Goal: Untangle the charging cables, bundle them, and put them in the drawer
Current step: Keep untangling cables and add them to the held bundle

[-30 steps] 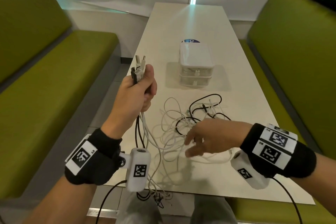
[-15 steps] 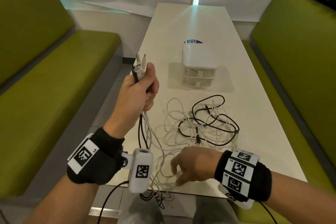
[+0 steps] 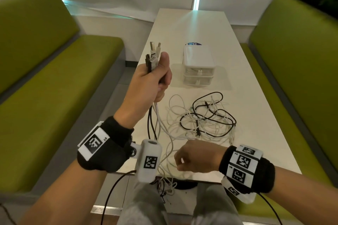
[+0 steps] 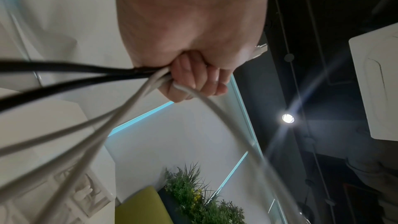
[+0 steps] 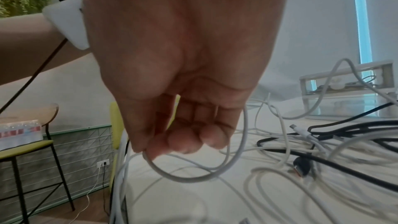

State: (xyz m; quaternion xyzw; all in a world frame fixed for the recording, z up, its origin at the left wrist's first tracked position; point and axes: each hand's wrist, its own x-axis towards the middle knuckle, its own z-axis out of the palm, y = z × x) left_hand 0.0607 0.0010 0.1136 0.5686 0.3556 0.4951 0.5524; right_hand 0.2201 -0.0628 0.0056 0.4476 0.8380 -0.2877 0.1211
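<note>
My left hand [image 3: 155, 78] is raised above the table's left edge and grips a bunch of white and black cable ends [image 3: 152, 56], plugs pointing up; the strands hang from the fist [image 4: 193, 77] toward the table. A tangle of white and black charging cables [image 3: 204, 120] lies on the white table [image 3: 256, 133]. Near the front edge, my right hand [image 3: 184, 160] pinches one white cable [image 5: 183, 175] between thumb and fingertips [image 5: 178, 140]. The small white two-drawer unit [image 3: 198, 67] stands beyond the tangle with both drawers closed.
Green benches [image 3: 54, 87] run along both sides of the table. Several cable ends dangle over the table's front edge [image 3: 164, 186] above my lap. A blue sticker [image 3: 193, 43] lies behind the drawer unit.
My right hand pulled back from the middle of the tangle to the front edge and closed its fingers on a white cable. The left hand kept holding the plug ends up.
</note>
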